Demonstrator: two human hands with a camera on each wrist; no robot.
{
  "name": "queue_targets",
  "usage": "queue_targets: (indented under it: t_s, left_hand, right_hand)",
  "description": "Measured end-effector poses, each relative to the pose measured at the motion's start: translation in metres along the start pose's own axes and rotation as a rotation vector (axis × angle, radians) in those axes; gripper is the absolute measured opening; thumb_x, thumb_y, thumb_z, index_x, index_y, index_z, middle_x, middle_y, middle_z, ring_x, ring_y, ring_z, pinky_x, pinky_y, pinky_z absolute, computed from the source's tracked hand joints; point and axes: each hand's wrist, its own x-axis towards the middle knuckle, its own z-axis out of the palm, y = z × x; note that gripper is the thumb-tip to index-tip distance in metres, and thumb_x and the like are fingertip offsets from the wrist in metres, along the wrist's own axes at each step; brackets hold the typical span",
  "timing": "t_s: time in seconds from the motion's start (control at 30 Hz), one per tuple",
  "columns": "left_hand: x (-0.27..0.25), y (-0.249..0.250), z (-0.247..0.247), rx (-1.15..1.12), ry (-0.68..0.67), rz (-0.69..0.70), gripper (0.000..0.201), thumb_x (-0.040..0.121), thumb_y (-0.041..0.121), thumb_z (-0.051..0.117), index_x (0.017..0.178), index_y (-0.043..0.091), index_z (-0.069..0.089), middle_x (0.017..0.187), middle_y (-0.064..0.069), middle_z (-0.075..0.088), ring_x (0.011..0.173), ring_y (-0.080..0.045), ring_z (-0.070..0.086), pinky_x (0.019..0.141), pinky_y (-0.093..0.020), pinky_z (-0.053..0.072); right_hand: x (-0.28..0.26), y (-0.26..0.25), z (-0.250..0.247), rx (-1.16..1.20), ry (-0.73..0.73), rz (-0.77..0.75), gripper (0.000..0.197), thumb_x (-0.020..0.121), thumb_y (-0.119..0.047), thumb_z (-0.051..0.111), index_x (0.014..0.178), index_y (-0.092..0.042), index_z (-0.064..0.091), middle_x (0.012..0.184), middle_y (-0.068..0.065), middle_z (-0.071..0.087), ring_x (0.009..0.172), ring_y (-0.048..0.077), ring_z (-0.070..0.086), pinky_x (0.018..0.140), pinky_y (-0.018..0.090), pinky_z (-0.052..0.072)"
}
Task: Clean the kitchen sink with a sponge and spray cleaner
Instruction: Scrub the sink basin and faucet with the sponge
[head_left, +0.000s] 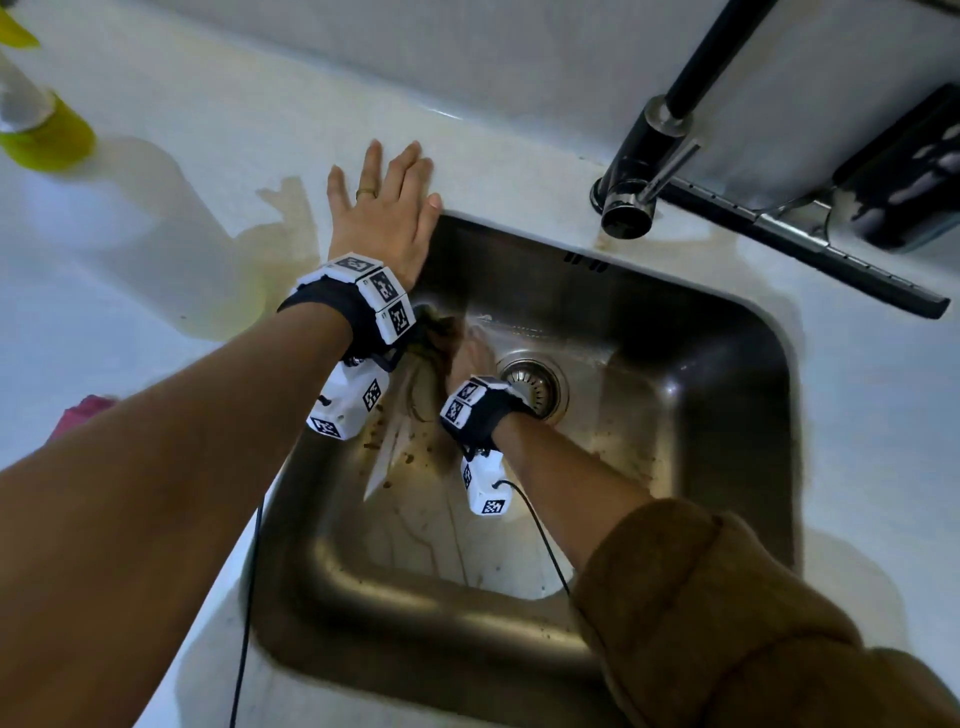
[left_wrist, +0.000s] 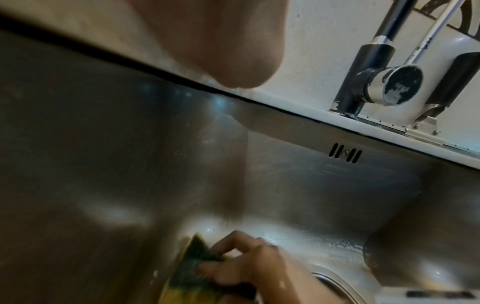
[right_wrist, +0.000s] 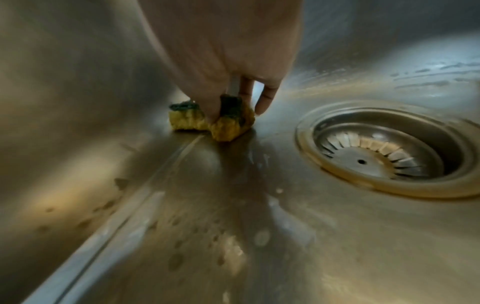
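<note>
My right hand (head_left: 467, 358) is down in the steel sink (head_left: 675, 332), gripping a yellow sponge with a green scouring side (right_wrist: 221, 121). It presses the sponge (left_wrist: 192, 273) against the sink floor where it meets the left wall, left of the drain (right_wrist: 384, 152). In the head view the sponge is mostly hidden by blur and my left wrist. My left hand (head_left: 384, 208) lies flat with fingers spread on the white counter (head_left: 208, 218) at the sink's back left corner. A spray bottle of yellow-green liquid (head_left: 41, 124) stands at the counter's far left.
Brown specks dot the sink floor and left wall (head_left: 395, 457), and the floor is wet. A black tap (head_left: 654, 150) rises behind the sink, with a black rail (head_left: 810, 254) beside it. A pink cloth (head_left: 83, 415) lies at the left edge. Cables hang from both wrists.
</note>
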Motion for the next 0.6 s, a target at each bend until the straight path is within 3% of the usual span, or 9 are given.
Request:
queue_targets:
  t_s: [0.1, 0.23, 0.3, 0.4, 0.5, 0.57, 0.6]
  left_hand:
    - [-0.001, 0.0, 0.0, 0.012, -0.008, 0.0, 0.049, 0.102, 0.035, 0.014, 0.149, 0.021, 0.018, 0.159, 0.007, 0.01, 0.148, -0.024, 0.0, 0.115, -0.056, 0.005]
    - [-0.002, 0.001, -0.004, 0.01, -0.025, -0.01, 0.049, 0.102, 0.034, 0.014, 0.149, 0.021, 0.017, 0.159, 0.007, 0.009, 0.148, -0.024, -0.001, 0.116, -0.056, 0.005]
    - [-0.002, 0.002, -0.005, 0.011, -0.028, -0.012, 0.049, 0.102, 0.034, 0.014, 0.149, 0.021, 0.017, 0.159, 0.007, 0.009, 0.148, -0.024, -0.001, 0.116, -0.056, 0.005]
    - [-0.004, 0.003, -0.006, 0.011, -0.034, -0.014, 0.049, 0.102, 0.035, 0.014, 0.149, 0.022, 0.016, 0.159, 0.007, 0.009, 0.148, -0.023, -0.001, 0.116, -0.056, 0.005]
    - [-0.004, 0.002, -0.007, 0.003, -0.037, -0.014, 0.049, 0.102, 0.035, 0.014, 0.149, 0.022, 0.016, 0.159, 0.007, 0.008, 0.148, -0.023, -0.001, 0.116, -0.056, 0.005]
    - [-0.004, 0.003, -0.006, 0.002, -0.03, -0.012, 0.05, 0.102, 0.036, 0.014, 0.149, 0.021, 0.016, 0.159, 0.007, 0.008, 0.148, -0.023, -0.001, 0.116, -0.056, 0.005]
    - [-0.003, 0.003, -0.006, -0.001, -0.028, -0.012, 0.05, 0.102, 0.036, 0.014, 0.149, 0.021, 0.017, 0.159, 0.007, 0.008, 0.148, -0.023, -0.001, 0.116, -0.056, 0.004]
  right_hand:
    - [-0.015, -0.016, 0.009, -0.064, -0.143, -0.192, 0.033, 0.093, -0.025, 0.05, 0.125, -0.031, 0.058, 0.137, -0.003, 0.047, 0.12, 0.027, 0.041, 0.098, 0.043, 0.037]
    - [-0.056, -0.022, 0.01, -0.096, -0.201, -0.323, 0.032, 0.084, -0.008, 0.059, 0.112, -0.021, 0.068, 0.12, 0.0, 0.057, 0.104, 0.027, 0.049, 0.09, 0.043, 0.043]
    - [-0.084, -0.025, 0.01, -0.041, -0.265, -0.304, 0.034, 0.084, -0.005, 0.057, 0.116, -0.016, 0.065, 0.118, 0.007, 0.057, 0.102, 0.03, 0.05, 0.089, 0.042, 0.044]
    - [-0.118, -0.028, 0.01, 0.008, -0.457, -0.277, 0.027, 0.085, -0.027, 0.064, 0.109, -0.013, 0.066, 0.112, 0.012, 0.057, 0.101, 0.032, 0.05, 0.093, 0.041, 0.04]
    - [-0.128, -0.016, 0.003, 0.014, -0.627, -0.359, 0.022, 0.081, -0.021, 0.067, 0.103, -0.017, 0.069, 0.108, 0.006, 0.064, 0.101, 0.025, 0.057, 0.096, 0.037, 0.039]
    - [-0.118, 0.002, -0.003, 0.199, -0.57, -0.255, 0.019, 0.081, -0.016, 0.068, 0.098, -0.02, 0.073, 0.107, -0.001, 0.07, 0.1, 0.018, 0.063, 0.097, 0.035, 0.048]
    - [-0.108, 0.01, -0.006, 0.298, -0.463, -0.156, 0.02, 0.081, -0.013, 0.068, 0.099, -0.019, 0.073, 0.107, -0.001, 0.07, 0.1, 0.019, 0.064, 0.096, 0.037, 0.05]
